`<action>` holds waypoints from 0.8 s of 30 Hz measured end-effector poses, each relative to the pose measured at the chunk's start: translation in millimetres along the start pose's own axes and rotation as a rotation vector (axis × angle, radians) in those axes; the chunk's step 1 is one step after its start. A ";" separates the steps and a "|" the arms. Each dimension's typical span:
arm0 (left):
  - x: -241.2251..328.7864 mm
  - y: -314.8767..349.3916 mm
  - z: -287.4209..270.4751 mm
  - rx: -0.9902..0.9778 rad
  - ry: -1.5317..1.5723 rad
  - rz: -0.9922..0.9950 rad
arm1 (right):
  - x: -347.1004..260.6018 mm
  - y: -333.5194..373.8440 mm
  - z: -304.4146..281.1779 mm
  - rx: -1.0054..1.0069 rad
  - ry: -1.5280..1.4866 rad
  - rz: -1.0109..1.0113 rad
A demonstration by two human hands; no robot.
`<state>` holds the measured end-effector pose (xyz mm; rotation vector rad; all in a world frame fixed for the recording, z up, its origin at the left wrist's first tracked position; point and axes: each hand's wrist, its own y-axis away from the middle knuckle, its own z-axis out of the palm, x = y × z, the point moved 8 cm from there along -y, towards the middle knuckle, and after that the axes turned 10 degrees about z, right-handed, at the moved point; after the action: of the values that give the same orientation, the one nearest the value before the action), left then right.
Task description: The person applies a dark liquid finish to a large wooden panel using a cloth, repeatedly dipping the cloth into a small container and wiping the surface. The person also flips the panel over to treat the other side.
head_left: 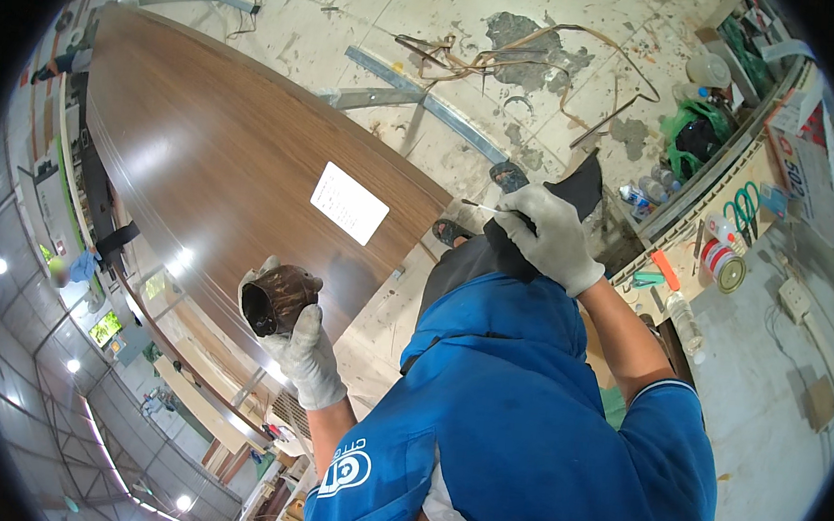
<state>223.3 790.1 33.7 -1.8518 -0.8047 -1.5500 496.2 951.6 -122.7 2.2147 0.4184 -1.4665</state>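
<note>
My left hand (308, 349), in a grey-white glove, is closed around a small dark brown cup-like container (279, 300) with its open mouth facing left. It is held up beside the edge of a large brown wood-grain panel (205, 142). My right hand (550, 238), also gloved, pinches a thin white stick (478, 207) that points left. This hand rests against dark cloth (579, 186) at my leg. A blue shirt covers my body below both hands.
A white paper label (349, 202) sits on the panel. The stained concrete floor holds metal strips (427, 103) and loose brown strapping (506, 61). A cluttered shelf at right carries a tape roll (722, 265), green-handled scissors (745, 206), an orange marker (666, 270) and bottles.
</note>
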 end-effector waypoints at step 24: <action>-1.1 12.1 -0.2 0.024 -0.025 -0.017 | -2.6 2.0 23.8 0.094 -0.094 -0.135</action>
<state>232.2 782.1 31.9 -1.8550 -0.8490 -1.5244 477.4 937.5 -127.9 2.2162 0.4855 -1.6850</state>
